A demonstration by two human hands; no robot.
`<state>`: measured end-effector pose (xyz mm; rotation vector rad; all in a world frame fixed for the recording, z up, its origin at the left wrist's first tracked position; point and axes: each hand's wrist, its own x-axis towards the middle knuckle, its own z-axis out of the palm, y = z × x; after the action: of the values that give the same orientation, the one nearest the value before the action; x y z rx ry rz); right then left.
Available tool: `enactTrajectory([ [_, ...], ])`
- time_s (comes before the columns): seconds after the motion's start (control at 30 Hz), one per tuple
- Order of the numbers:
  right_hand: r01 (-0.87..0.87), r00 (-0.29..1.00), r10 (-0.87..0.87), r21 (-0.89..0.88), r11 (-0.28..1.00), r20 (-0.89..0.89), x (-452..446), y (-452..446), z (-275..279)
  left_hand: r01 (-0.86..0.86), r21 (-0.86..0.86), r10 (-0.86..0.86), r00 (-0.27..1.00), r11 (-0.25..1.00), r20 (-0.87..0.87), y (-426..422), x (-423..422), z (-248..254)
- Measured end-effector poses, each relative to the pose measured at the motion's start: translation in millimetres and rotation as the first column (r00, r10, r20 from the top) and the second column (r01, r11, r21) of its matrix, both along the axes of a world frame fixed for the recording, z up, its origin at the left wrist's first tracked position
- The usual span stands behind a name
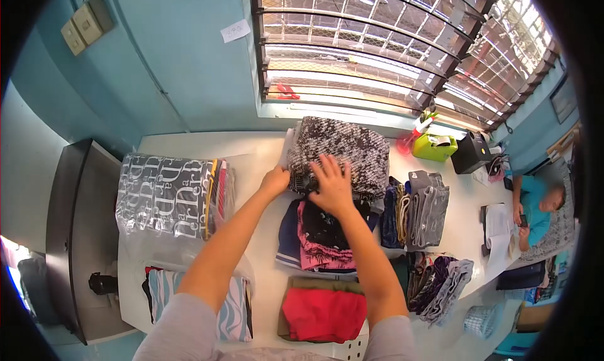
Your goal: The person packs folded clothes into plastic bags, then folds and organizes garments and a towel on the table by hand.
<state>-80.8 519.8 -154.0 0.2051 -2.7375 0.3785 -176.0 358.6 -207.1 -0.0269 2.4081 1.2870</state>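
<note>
A folded black-and-white patterned cloth (343, 148) tops a stack at the back middle of the table. My left hand (275, 181) is closed at the cloth's left edge, its fingertips partly hidden there. Across the front of the same cloth, my right hand (331, 186) lies with fingers spread. Just below it is a pile with a black garment (324, 226) over a pink-and-black one (314, 254). Nearer to me sits a folded red garment (324, 314), with a blue-and-white wavy-patterned one (233, 304) to its left, partly behind my left forearm.
A plastic-wrapped bundle of folded cloth (167, 197) lies at left. Folded jeans and grey garments (429, 207) stand right, with patterned clothes (440, 285) below. A green box (435, 147) and black box (472, 152) sit by the barred window. Another person (535, 210) sits far right.
</note>
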Motion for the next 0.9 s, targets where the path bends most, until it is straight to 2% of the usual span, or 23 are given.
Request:
enactTrajectory([
  [0.07,-0.020,1.000,0.020,0.000,1.000,-0.014,1.6,-16.2,-5.7,-0.095,0.216,0.033,0.961,0.972,0.275,1.1,3.3,17.5],
  [0.23,0.103,0.985,-0.086,0.102,0.989,-0.152,-20.2,-16.3,-24.9,-0.152,0.438,-0.042,0.914,0.886,0.403,4.4,-13.3,12.6],
  [0.3,0.085,0.989,-0.094,-0.077,0.993,-0.114,-22.4,-10.5,-21.2,-0.147,0.468,-0.065,0.911,0.871,0.408,7.1,-14.9,18.2],
  [0.37,0.115,0.992,-0.125,-0.211,0.971,-0.034,-26.3,-4.3,-17.0,-0.219,0.465,0.016,0.915,0.858,0.403,7.2,-13.2,24.0],
  [0.4,0.135,0.983,-0.163,-0.270,0.953,-0.082,-30.8,-1.3,-23.7,-0.253,0.463,0.056,0.915,0.849,0.398,7.2,-13.3,26.2],
  [0.5,0.216,0.976,-0.214,-0.398,0.892,0.051,-35.9,5.7,-20.4,-0.176,0.252,0.136,0.977,0.952,0.167,3.4,-14.5,-5.9],
  [0.53,0.210,0.976,-0.210,-0.433,0.877,0.049,-35.3,5.8,-19.4,-0.045,0.136,0.032,0.994,0.990,0.101,3.5,-11.8,-13.0],
  [0.6,0.121,0.991,-0.134,-0.331,0.936,-0.017,-30.3,5.8,-18.7,0.198,-0.123,-0.198,0.980,0.973,0.012,3.4,-5.0,-23.1],
  [0.7,0.015,0.997,-0.027,-0.163,0.986,-0.070,-19.0,-0.2,-15.7,0.198,-0.439,-0.289,0.946,0.876,-0.150,14.2,17.8,10.6],
  [0.77,-0.023,0.996,0.015,-0.094,0.995,-0.092,-10.6,-6.3,-13.9,0.308,-0.329,-0.305,0.950,0.893,0.062,14.0,-3.0,-14.5],
  [0.8,-0.031,0.994,0.022,-0.081,0.996,-0.105,-6.6,-8.2,-13.2,0.355,-0.264,-0.320,0.933,0.897,0.168,15.0,-5.3,-7.0],
  [0.83,-0.037,0.993,0.028,-0.068,0.997,-0.119,-3.6,-9.5,-13.6,0.283,0.000,-0.277,0.937,0.959,0.213,14.7,-1.7,-1.4],
  [0.87,-0.019,0.992,0.010,-0.068,0.997,-0.123,-2.4,-10.0,-15.1,0.177,0.260,-0.247,0.932,0.949,0.267,12.9,2.7,3.8],
  [0.9,-0.006,0.989,-0.004,-0.068,0.998,-0.145,-3.2,-7.1,-16.7,0.043,0.493,-0.231,0.916,0.869,0.327,11.8,9.3,19.6],
])
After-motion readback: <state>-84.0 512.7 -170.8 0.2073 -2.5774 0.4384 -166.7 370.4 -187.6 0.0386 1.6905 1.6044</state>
